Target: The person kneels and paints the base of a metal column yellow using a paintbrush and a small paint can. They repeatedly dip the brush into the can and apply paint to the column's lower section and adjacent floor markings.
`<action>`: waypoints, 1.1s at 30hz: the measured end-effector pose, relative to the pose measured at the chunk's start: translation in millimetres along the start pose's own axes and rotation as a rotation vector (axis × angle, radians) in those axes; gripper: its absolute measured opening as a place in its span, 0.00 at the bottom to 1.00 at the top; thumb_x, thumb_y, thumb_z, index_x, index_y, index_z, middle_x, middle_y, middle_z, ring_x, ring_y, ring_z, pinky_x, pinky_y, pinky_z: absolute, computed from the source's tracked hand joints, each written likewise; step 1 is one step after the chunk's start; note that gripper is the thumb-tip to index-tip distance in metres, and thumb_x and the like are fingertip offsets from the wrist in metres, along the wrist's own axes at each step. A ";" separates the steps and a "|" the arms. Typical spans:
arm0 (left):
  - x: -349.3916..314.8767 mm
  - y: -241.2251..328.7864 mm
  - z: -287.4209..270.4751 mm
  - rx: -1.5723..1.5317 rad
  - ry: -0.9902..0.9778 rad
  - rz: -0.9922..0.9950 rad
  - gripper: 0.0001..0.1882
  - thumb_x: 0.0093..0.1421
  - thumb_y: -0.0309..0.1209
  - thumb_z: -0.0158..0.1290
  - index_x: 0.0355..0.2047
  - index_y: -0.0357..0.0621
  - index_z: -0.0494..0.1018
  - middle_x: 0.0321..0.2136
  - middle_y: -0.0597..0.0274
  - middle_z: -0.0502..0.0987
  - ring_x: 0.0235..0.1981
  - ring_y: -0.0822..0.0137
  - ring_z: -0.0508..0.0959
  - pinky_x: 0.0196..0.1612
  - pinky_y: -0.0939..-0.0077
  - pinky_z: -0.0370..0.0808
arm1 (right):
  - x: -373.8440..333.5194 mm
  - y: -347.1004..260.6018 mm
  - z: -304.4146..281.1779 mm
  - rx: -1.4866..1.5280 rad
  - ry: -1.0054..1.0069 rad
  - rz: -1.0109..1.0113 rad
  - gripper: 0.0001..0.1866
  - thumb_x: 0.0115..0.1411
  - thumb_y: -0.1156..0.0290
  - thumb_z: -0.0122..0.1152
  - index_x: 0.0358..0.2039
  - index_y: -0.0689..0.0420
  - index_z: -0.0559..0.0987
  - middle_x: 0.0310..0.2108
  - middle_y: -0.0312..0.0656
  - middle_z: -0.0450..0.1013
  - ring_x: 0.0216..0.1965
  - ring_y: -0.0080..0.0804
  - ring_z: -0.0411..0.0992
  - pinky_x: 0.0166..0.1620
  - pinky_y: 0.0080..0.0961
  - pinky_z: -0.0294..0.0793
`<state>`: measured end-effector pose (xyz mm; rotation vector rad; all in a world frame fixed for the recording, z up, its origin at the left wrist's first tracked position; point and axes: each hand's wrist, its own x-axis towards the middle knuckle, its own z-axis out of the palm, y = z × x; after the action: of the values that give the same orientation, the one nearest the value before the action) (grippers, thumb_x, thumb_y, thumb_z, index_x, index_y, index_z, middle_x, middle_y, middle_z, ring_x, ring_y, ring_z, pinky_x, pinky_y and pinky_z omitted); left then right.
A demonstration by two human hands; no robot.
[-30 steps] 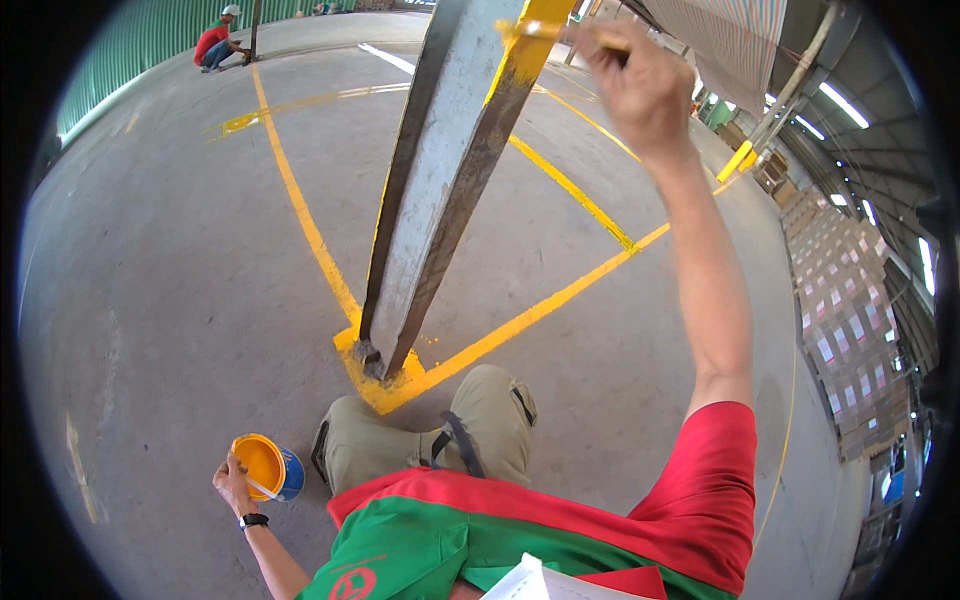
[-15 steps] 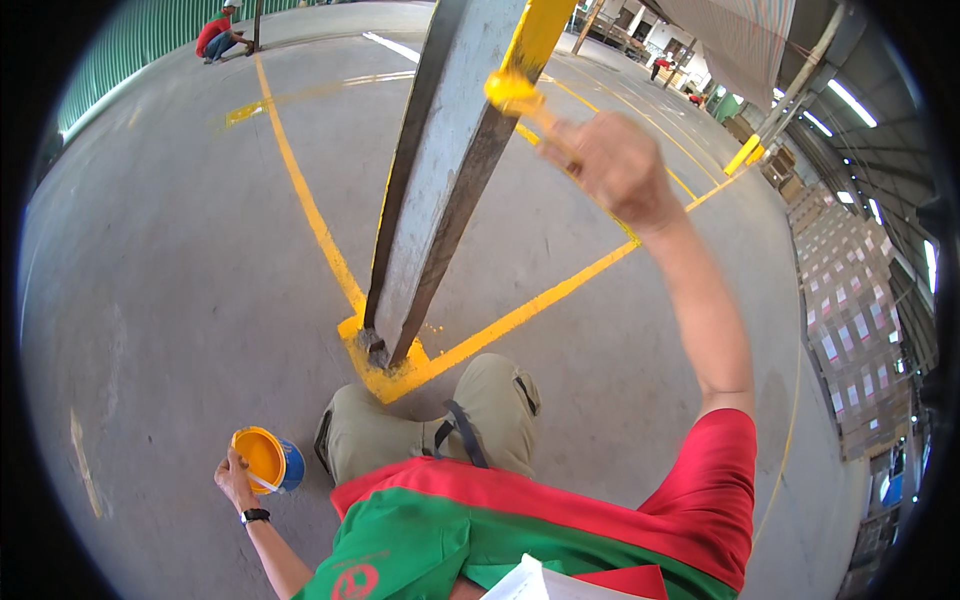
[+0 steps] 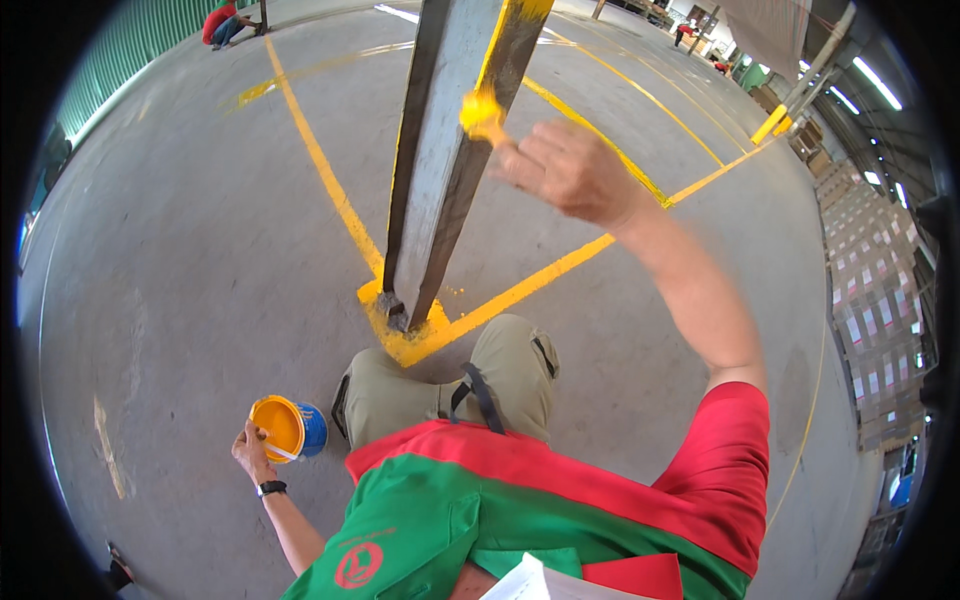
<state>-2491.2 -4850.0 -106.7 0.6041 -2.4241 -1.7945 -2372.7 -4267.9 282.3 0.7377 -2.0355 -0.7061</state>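
My right hand (image 3: pixel 570 170) is raised and grips a paintbrush (image 3: pixel 482 115) loaded with yellow paint, its bristles against the edge of a grey steel column (image 3: pixel 440 170). The column's upper right edge is painted yellow. My left hand (image 3: pixel 252 452) hangs low at my side and holds a small blue tub of yellow paint (image 3: pixel 288 428) by its thin white handle. The column stands on a yellow-painted base (image 3: pixel 405 325) on the concrete floor, just in front of my bent knee.
Yellow lines (image 3: pixel 320 160) cross the concrete floor from the column's base. A person in a red shirt (image 3: pixel 225 22) crouches far off at the top left. A green wall (image 3: pixel 120 60) runs along the left. Stacked goods and shelving (image 3: pixel 880 300) line the right side.
My right hand has come down along the column with the brush, from high up near the top of the picture to about mid-height. The left hand and tub stayed put.
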 end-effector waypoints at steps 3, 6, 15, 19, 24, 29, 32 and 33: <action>-1.4 -2.0 -0.1 -0.003 -0.013 0.012 0.17 0.64 0.39 0.59 0.29 0.34 0.79 0.22 0.61 0.79 0.24 0.71 0.75 0.33 0.73 0.71 | -3.5 -2.0 -0.4 -0.017 0.028 0.017 0.11 0.60 0.61 0.67 0.31 0.53 0.77 0.21 0.31 0.61 0.25 0.24 0.66 0.28 0.22 0.70; 1.1 -0.9 3.0 -0.029 -0.028 0.002 0.17 0.64 0.39 0.59 0.29 0.33 0.79 0.23 0.61 0.79 0.24 0.71 0.75 0.32 0.74 0.71 | -3.4 27.4 -1.2 -0.170 0.114 0.042 0.10 0.58 0.64 0.68 0.30 0.52 0.75 0.21 0.30 0.60 0.25 0.23 0.65 0.28 0.20 0.69; -1.5 -6.1 -0.7 0.009 -0.007 -0.024 0.16 0.64 0.38 0.59 0.29 0.33 0.79 0.21 0.61 0.79 0.24 0.70 0.76 0.33 0.74 0.72 | -22.9 -35.6 20.1 0.011 -0.051 -0.107 0.05 0.54 0.73 0.62 0.30 0.52 0.74 0.21 0.29 0.62 0.26 0.21 0.66 0.27 0.18 0.67; -3.1 -7.9 -0.5 -0.050 -0.014 -0.017 0.16 0.64 0.37 0.58 0.29 0.33 0.79 0.21 0.60 0.79 0.24 0.70 0.76 0.33 0.73 0.72 | -17.3 -17.1 17.5 -0.089 0.004 -0.012 0.04 0.55 0.73 0.61 0.31 0.52 0.75 0.23 0.29 0.66 0.27 0.21 0.68 0.26 0.18 0.67; 0.7 -5.3 -0.8 0.020 0.006 -0.017 0.16 0.64 0.37 0.58 0.29 0.33 0.78 0.21 0.59 0.79 0.24 0.69 0.76 0.34 0.73 0.72 | -18.9 -15.5 28.0 -0.103 -0.035 -0.047 0.05 0.54 0.71 0.62 0.30 0.51 0.74 0.22 0.30 0.66 0.27 0.22 0.68 0.27 0.19 0.67; 1.4 -10.1 -3.0 -0.024 -0.035 -0.043 0.16 0.64 0.37 0.59 0.30 0.33 0.79 0.23 0.60 0.79 0.25 0.70 0.76 0.33 0.73 0.73 | -33.7 -62.5 48.7 0.318 0.005 0.174 0.12 0.59 0.64 0.69 0.38 0.55 0.79 0.22 0.33 0.66 0.24 0.27 0.67 0.27 0.25 0.70; 2.1 -12.3 -0.4 0.001 -0.026 -0.039 0.16 0.64 0.36 0.58 0.28 0.33 0.78 0.22 0.59 0.79 0.24 0.69 0.76 0.32 0.72 0.73 | -27.0 -40.0 57.5 0.253 0.073 0.395 0.12 0.62 0.59 0.66 0.34 0.53 0.77 0.20 0.35 0.71 0.19 0.30 0.70 0.21 0.27 0.71; 2.6 -12.3 0.6 0.023 -0.014 -0.034 0.16 0.64 0.36 0.57 0.26 0.34 0.78 0.20 0.58 0.79 0.23 0.68 0.76 0.32 0.71 0.73 | -21.1 -24.7 57.7 0.195 0.135 0.453 0.13 0.64 0.58 0.64 0.31 0.52 0.76 0.19 0.35 0.70 0.17 0.31 0.70 0.20 0.27 0.71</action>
<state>-2490.4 -4853.4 -118.8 0.6415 -2.4614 -1.7918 -2405.4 -4257.2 225.7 0.3926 -2.0616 -0.1955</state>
